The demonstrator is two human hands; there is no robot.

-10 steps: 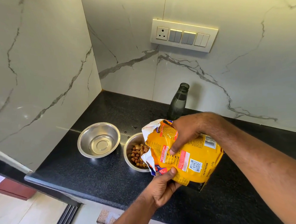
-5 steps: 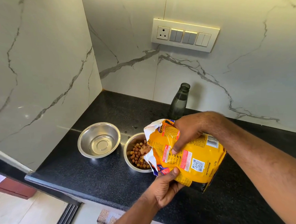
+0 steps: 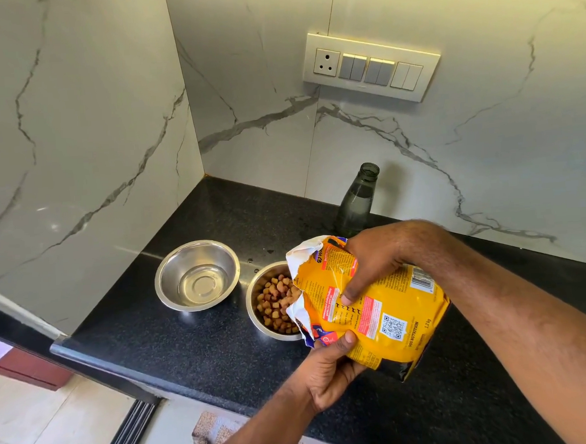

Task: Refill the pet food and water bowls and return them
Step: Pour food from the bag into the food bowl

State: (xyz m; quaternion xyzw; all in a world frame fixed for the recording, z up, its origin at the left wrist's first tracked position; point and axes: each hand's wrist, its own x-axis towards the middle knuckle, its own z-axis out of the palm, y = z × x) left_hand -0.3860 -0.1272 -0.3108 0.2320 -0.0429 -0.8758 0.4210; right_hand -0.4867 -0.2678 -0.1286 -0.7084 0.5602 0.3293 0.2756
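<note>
Over the kibble bowl, yellow food bag tilted, both hands gripping it, left below, right seemingly atop.

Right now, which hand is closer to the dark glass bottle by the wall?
The right hand. It grips the top of the yellow pet food bag just in front of the dark glass bottle. The left hand holds the bag's lower edge, farther away.
</note>
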